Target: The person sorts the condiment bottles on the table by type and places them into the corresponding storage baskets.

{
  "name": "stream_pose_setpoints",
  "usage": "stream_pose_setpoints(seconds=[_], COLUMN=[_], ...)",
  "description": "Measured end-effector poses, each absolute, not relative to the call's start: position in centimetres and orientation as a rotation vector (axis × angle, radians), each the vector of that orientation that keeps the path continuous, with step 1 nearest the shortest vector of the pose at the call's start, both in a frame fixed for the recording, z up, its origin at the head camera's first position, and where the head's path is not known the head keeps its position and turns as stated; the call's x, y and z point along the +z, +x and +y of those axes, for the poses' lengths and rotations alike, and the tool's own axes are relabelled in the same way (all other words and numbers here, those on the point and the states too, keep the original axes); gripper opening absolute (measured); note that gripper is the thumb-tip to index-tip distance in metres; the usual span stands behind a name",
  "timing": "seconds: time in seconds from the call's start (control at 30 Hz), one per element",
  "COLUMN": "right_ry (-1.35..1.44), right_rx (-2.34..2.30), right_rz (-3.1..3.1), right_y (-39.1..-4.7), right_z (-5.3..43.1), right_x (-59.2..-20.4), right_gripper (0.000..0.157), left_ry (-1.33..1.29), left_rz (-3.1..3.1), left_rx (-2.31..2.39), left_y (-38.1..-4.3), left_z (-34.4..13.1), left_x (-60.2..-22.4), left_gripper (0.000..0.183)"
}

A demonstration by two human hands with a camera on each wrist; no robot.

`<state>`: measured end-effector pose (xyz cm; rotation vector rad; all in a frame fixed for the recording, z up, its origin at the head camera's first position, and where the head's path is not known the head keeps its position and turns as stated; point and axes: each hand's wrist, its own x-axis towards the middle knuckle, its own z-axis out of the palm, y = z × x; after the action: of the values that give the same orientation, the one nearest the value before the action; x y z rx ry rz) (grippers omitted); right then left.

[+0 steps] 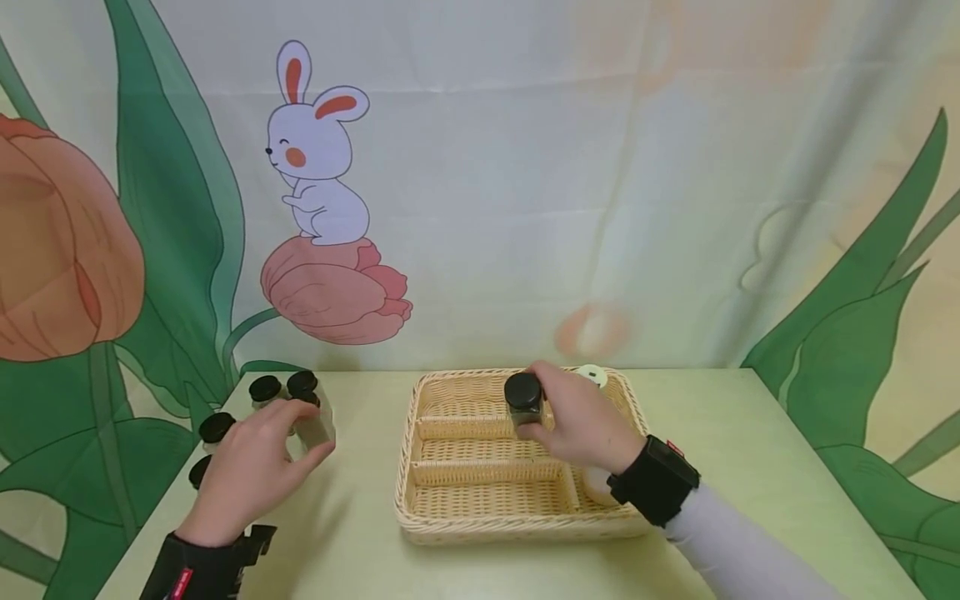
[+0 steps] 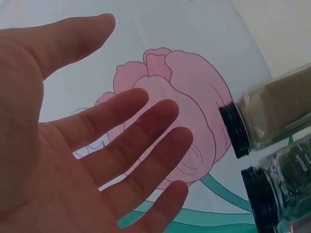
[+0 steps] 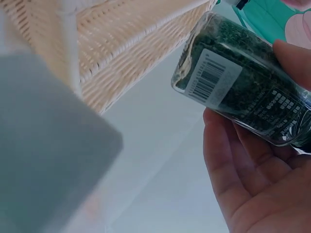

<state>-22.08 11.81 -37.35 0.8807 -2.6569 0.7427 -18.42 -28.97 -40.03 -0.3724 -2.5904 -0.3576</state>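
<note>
My right hand (image 1: 588, 417) grips a clear spice jar (image 3: 228, 82) with a black lid over the wicker basket (image 1: 517, 527). Dark green dried flakes and a barcode label show through its side in the right wrist view. On the left of the table, my left hand (image 1: 258, 458) is beside several black-lidded jars (image 1: 217, 427), partly covering them. Its fingers (image 2: 146, 141) are spread and relaxed in the left wrist view, with nothing in them. Close to those fingertips stand a jar of brownish powder (image 2: 282, 107) and a jar with dark green contents (image 2: 294, 170).
Dividers split the basket into compartments. A white round item (image 1: 592, 375) shows at its back right, and a pale rounded item (image 1: 597, 485) is partly hidden by the right wrist. A printed curtain (image 1: 487, 208) hangs behind the table (image 1: 360, 500).
</note>
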Motion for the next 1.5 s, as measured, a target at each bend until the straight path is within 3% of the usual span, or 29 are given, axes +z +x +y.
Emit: stream_pose_setpoints(seconds=[0.43, 1.5], right_ry=[0.908, 0.844], right_rx=[0.818, 0.669], right_rz=[-2.731, -2.908], right_y=[-24.3, -29.4], right_z=[12.1, 11.2], right_x=[-36.0, -35.9], right_gripper=[0.049, 0.049], left_ry=[-0.301, -0.143], left_rz=[-2.648, -2.821], left_rx=[-0.221, -0.150], left_y=[-18.9, -19.2], left_z=[-31.0, -33.4], left_x=[-40.3, -41.2], left_gripper=[0.055, 0.062])
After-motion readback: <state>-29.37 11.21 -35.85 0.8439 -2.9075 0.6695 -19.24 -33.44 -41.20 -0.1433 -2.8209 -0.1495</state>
